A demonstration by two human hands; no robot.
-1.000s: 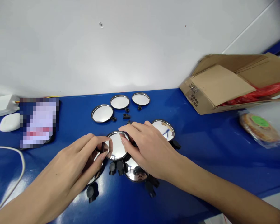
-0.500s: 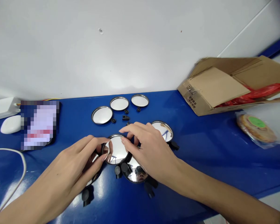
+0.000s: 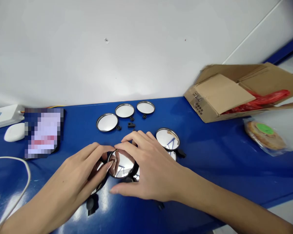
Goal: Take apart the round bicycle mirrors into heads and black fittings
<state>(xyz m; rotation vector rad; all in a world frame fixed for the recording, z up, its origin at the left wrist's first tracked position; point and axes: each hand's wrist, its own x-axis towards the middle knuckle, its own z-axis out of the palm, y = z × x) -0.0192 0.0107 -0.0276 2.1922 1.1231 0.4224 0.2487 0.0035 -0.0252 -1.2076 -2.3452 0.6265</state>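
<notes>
A small round mirror (image 3: 122,164) with a black rim lies between my hands, over other mirrors. My left hand (image 3: 84,170) pinches its left edge, index finger at the far side and thumb at the near left. My right hand (image 3: 152,162) curves around its right side, fingertips at the far rim and thumb stretched along the near side. A black swivel joint (image 3: 130,179) shows at the near rim, partly covered by that hand. Beneath my left hand sits another mirror with a black mount (image 3: 92,204). Just beyond my right hand is a mirror (image 3: 168,139) with its own mount.
Several mirrors, including a left one (image 3: 107,122), lie at the back with small black parts (image 3: 131,125). A phone (image 3: 44,133), white case (image 3: 15,132) and white cable (image 3: 26,169) are left. On the right are a cardboard box (image 3: 210,94) and wrapped pastry (image 3: 265,135).
My right hand has turned, its thumb moving from the mirror's face to the near side and its index finger to the far rim. My left hand keeps its pinch.
</notes>
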